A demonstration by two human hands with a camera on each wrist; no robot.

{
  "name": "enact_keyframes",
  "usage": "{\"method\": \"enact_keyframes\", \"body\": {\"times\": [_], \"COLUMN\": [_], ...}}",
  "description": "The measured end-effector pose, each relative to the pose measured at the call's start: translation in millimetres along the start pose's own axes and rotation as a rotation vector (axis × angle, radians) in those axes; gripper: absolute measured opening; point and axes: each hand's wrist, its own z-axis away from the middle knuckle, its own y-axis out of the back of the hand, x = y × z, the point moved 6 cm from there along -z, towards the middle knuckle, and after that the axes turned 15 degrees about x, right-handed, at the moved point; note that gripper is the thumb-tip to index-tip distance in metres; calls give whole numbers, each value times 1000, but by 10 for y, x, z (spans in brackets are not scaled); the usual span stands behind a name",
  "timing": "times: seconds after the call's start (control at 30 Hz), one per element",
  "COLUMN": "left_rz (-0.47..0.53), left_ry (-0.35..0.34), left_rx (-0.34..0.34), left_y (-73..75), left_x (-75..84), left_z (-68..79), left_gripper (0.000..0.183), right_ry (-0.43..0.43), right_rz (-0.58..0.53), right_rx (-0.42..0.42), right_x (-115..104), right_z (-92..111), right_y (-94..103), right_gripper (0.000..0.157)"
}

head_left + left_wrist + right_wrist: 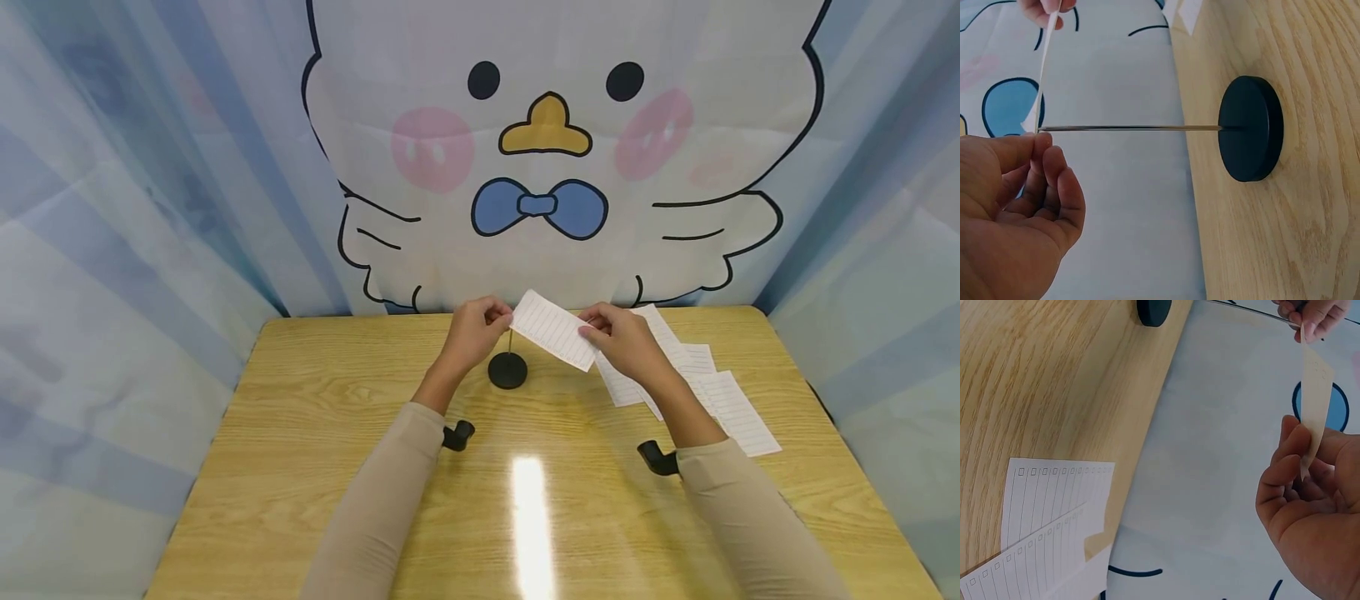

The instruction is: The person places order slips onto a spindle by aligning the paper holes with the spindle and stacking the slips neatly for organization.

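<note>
A lined white paper slip [551, 331] is stretched between both hands above the table. My left hand [471, 335] pinches its left corner between thumb and fingertips. The other end is gripped by my right hand [628, 343], thumb against curled fingers. Below the left fingertips stands a thin metal rod [1129, 128] on a round black base [507, 372]. In the left wrist view, the rod's top meets the slip's edge right at the left fingertips; whether it pierces the paper I cannot tell. The slip appears nearly edge-on in the right wrist view [1316, 394].
Several more lined slips [738, 414] with small checkboxes lie overlapping on the right of the wooden table [322, 467], partly behind the right forearm. A curtain [525, 267] with a cartoon bird hangs along the table's back edge. Black wrist mounts [657, 458] jut from the sleeves.
</note>
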Motion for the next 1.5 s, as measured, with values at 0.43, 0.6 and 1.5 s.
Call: {"method": "enact_keyframes", "body": {"times": [0.43,0.6,1.5], "left_rz": [9,4,-37], "left_ry": [10,-6,12], "left_rx": [2,7,-60], "left_y": [-17,-29,-177], "left_x": [-36,-43,-325], "left_z": [21,37,75], "left_gripper": [11,11,11], "right_ry": [-11,-15,-42], "right_rz": [-17,-21,-10], "right_rx": [5,-4,-77], "right_x": [36,84,283], "right_z": [19,48,257], "right_y": [-28,-77,-374], "right_gripper": [21,22,24]}}
